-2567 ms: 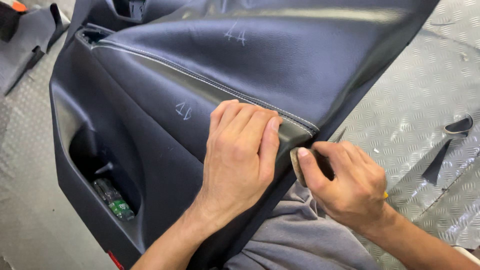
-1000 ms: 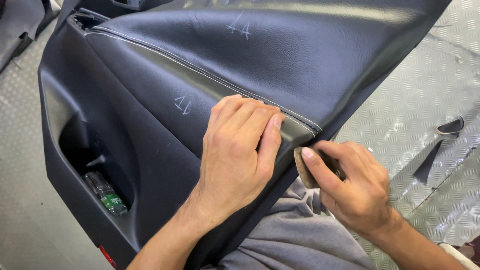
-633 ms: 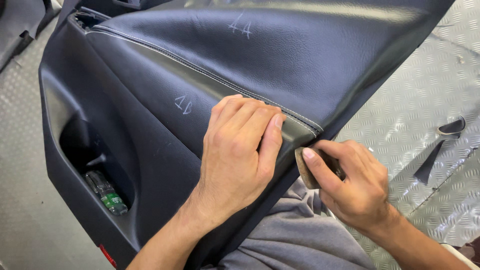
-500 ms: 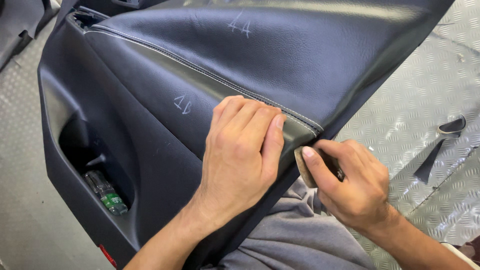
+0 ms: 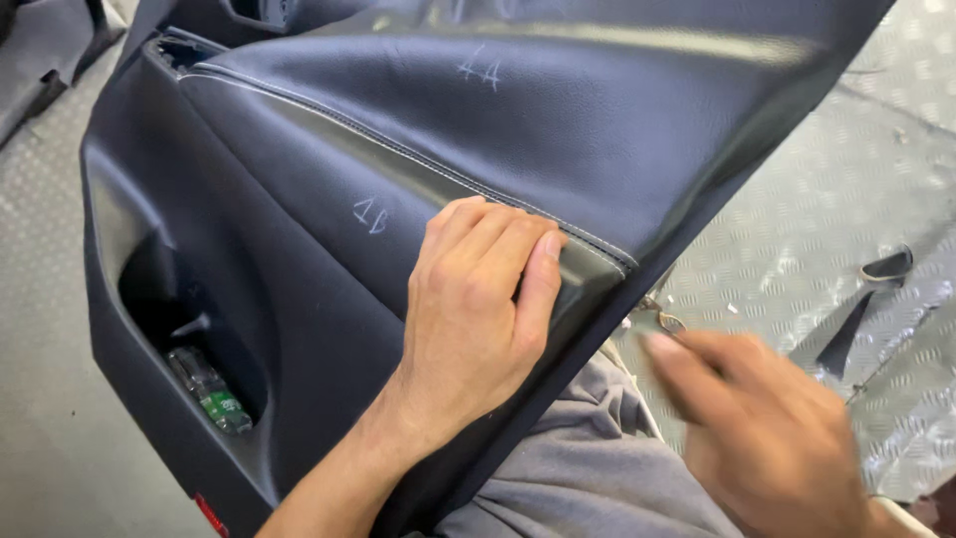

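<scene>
Left hand (image 5: 476,304) is lying palm-down on the black car door panel (image 5: 299,229), fingers flat and together, gripping nothing, pressing the leather wrap just below the stitched seam (image 5: 398,154), likely pinning the cover tight at the panel's end corner. Panel is leaning across the person's lap on the grey trousers (image 5: 588,468), long axis running upper-left to lower-right, pocket side toward lower-left with a green bottle (image 5: 209,389) lying inside. Right hand (image 5: 767,428) is blurring, off the panel edge, near small scissors (image 5: 657,317); cannot tell whether its fingers are closing on anything. Metal checker-plate floor (image 5: 827,199) is sitting underneath.
</scene>
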